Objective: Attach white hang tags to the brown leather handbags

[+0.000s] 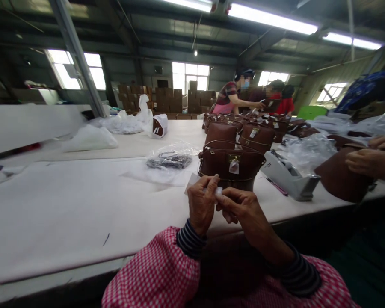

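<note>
Both of my hands meet above the table's front edge, just before a brown leather handbag [218,167]. My left hand [202,203] pinches a small white slip [218,191] that looks like paper or film. From the other side, the closed fingertips of my right hand [240,205] grip the same slip. A pale sheet [191,182] sticks out behind my left fingers; whether it is held or lies on the table I cannot tell. The handbag stands upright with a gold clasp and a wrapped tag [234,167] hanging from it.
Several more brown handbags [256,136] stand behind. At right are a grey tape dispenser [290,177], a pink pen-like tool [278,187] and another person's hands [372,162] on a brown bag. A plastic bag of dark straps [170,160] lies left. Two people work farther back.
</note>
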### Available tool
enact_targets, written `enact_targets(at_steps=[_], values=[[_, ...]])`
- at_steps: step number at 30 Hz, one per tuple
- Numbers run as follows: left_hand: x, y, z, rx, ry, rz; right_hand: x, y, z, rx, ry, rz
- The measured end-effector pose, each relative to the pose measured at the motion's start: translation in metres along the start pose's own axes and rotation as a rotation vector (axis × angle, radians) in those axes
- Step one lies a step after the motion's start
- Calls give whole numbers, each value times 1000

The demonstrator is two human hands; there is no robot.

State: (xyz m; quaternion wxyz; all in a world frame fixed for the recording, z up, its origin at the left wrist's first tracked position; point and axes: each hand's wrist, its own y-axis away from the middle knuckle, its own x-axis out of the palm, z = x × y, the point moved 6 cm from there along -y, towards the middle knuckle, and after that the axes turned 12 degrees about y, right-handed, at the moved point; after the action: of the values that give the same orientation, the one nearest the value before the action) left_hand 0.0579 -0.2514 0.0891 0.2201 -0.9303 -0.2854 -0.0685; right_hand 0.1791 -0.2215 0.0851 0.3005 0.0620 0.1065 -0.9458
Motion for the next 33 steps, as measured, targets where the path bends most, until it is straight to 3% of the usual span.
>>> enact_targets(at_steps=[6,12,19,25,30,33], values=[[-17,-7,13,-136,82,1,3,-8,-15,29,-25,-54],[-12,-5,24,-307,225,129,2,-14,-22,18,-17,-63],[-11,-2,29,-406,312,79,-2,-13,-26,46,-64,-73],[-14,-2,37,-337,279,-28,-3,-5,-36,94,-68,-132],[-10,2,35,-258,248,-3,10,-4,-34,69,-49,-131],[-10,3,37,-308,264,-6,12,-8,-33,42,-76,-156]])
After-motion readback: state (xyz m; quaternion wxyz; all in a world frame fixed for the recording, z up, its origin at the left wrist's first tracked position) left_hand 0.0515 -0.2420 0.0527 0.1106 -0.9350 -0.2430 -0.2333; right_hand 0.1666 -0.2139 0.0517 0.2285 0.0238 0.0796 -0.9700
